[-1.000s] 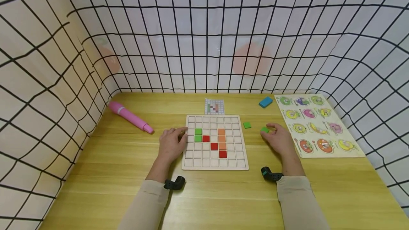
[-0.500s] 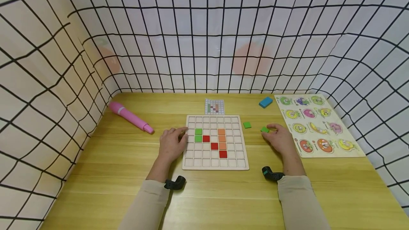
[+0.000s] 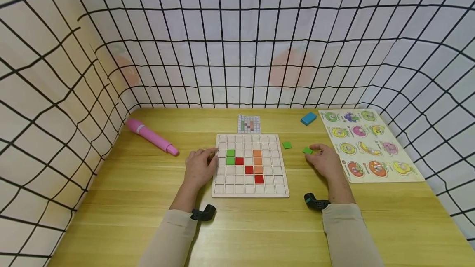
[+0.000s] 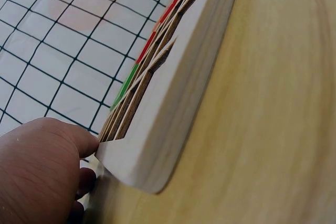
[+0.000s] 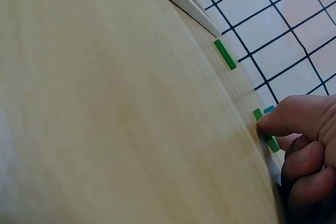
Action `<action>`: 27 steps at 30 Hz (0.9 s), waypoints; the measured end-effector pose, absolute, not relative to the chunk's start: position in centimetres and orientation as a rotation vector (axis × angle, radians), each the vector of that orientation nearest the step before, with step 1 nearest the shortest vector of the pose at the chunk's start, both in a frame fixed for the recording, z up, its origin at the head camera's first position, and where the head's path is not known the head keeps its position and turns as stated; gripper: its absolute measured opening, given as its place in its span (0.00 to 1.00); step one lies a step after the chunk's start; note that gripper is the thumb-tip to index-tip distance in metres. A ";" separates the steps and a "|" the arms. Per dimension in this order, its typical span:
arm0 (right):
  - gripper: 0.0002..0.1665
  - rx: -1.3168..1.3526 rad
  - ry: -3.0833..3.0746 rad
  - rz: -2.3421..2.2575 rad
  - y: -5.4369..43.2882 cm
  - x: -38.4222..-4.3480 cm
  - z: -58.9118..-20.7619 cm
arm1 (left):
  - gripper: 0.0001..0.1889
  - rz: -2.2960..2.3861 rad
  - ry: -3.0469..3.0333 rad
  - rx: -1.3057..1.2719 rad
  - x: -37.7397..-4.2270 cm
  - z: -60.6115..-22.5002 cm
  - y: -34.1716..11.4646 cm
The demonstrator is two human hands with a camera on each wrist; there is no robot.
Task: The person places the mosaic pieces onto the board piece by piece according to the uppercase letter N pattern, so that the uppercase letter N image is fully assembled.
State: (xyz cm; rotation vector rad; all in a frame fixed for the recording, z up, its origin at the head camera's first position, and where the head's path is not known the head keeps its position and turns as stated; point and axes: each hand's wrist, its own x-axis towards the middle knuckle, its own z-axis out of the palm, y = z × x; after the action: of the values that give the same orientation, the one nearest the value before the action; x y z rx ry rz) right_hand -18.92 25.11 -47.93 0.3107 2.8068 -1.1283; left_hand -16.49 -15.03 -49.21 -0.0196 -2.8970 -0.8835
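The pale wooden grid board (image 3: 269,188) lies mid-table with two green, several red and orange square tiles set in its cells. At its left edge, my left hand (image 3: 199,169) rests relaxed, thumb and index fingertips touching the rim (image 4: 113,156). To the board's right, my right hand (image 3: 325,162) pinches a green square tile (image 3: 307,151) between thumb and index finger. In the right wrist view, the thumb covers part of this green tile (image 5: 272,143), and the other fingers are curled. Another green tile (image 3: 287,145) lies between the board and that hand.
A small printed pattern card (image 3: 249,123) touches the board's far side. Blue blocks (image 3: 308,118) lie at the back right, near a fruit puzzle board (image 3: 361,141). At far left lies a pink microphone-like wand (image 3: 152,136). Black-gridded white walls (image 3: 246,65) surround the table.
My right hand has shifted very slightly to the right at the green tile. My left hand and the board stay practically in place.
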 end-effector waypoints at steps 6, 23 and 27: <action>0.29 0.298 2.815 -1.117 25.1 -18.9 -47.8 | 0.20 -0.889 -2.896 -0.021 -16.4 -49.1 -15.0; 0.29 0.274 2.802 -1.107 25.0 -19.0 -47.9 | 0.20 -0.891 -2.885 -0.021 -16.4 -49.2 -15.0; 0.28 0.252 2.810 -1.099 24.9 -19.0 -47.6 | 0.20 -0.893 -2.880 -0.021 -16.4 -49.2 -15.0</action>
State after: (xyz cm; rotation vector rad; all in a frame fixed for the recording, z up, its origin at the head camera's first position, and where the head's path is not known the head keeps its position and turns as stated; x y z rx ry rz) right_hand -18.96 24.88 -47.62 0.2524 2.8103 -1.0992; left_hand -16.43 -14.97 -49.16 -0.0206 -2.8805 -0.8928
